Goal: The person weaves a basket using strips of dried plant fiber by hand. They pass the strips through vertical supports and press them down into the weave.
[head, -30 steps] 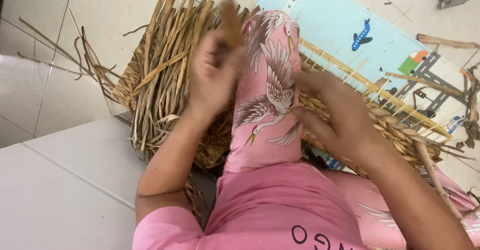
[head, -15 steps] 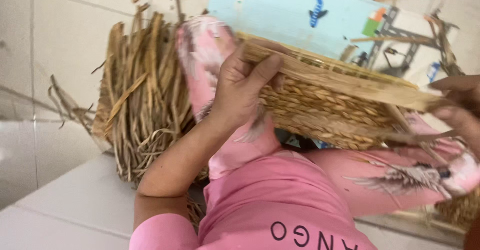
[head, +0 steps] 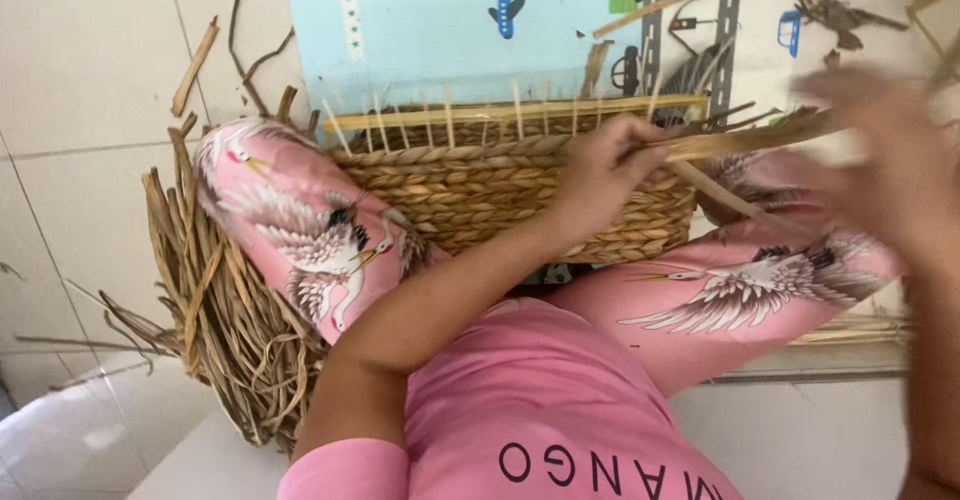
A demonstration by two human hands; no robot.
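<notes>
Half-woven basket [head: 500, 200] on lap, both hands working one flat strand [head: 760, 138].

Left hand [head: 600, 175] is clamped on basket's right rim, fingers pinching the strand's near end; right hand [head: 880, 170] is blurred, so can't tell if it's closed on the far end. Risk, imo: dry strand looks stiff & could crack or slip out w/ a hard tug; thin upright stakes [head: 450, 115] just left of the left hand may bend or snap. Basket is coarse braided rope, rounded, tan. Loose bundle of dried reeds [head: 215, 310] lies well left of it, below the knee; smooth pale-blue play mat [head: 420, 35] beyond.
</notes>
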